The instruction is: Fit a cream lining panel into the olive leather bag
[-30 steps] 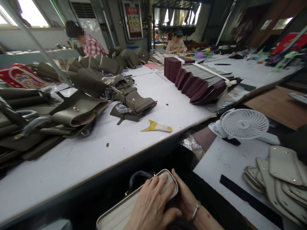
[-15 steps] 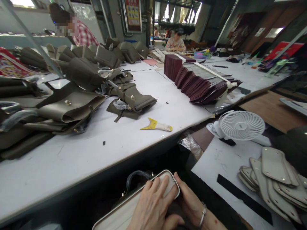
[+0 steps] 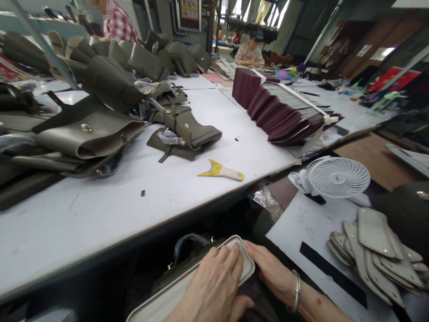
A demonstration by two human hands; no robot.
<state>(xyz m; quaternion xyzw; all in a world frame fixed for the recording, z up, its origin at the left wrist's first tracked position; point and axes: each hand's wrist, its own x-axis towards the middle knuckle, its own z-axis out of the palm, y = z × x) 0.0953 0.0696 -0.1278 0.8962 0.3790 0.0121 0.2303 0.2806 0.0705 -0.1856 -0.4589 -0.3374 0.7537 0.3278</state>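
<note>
One white table (image 3: 100,223), bearing a heap of olive bags (image 3: 114,85) and a tied maroon bundle (image 3: 248,87). One dark bag with a cream panel (image 3: 161,302), below the near table edge; panel seated inside its rim, full attachment cannot be told. Cream flaps (image 3: 372,232), loose, stacked at right. Left hand (image 3: 212,286): unclenched, laid flat on the panel. Right hand (image 3: 273,273): at the rim's far corner, closure hidden. One yellow-ended tool (image 3: 219,170), unheld.

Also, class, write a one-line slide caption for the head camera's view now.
Left hand on a pale panel, right hand at its rim, beside a white table with olive bags.
</note>
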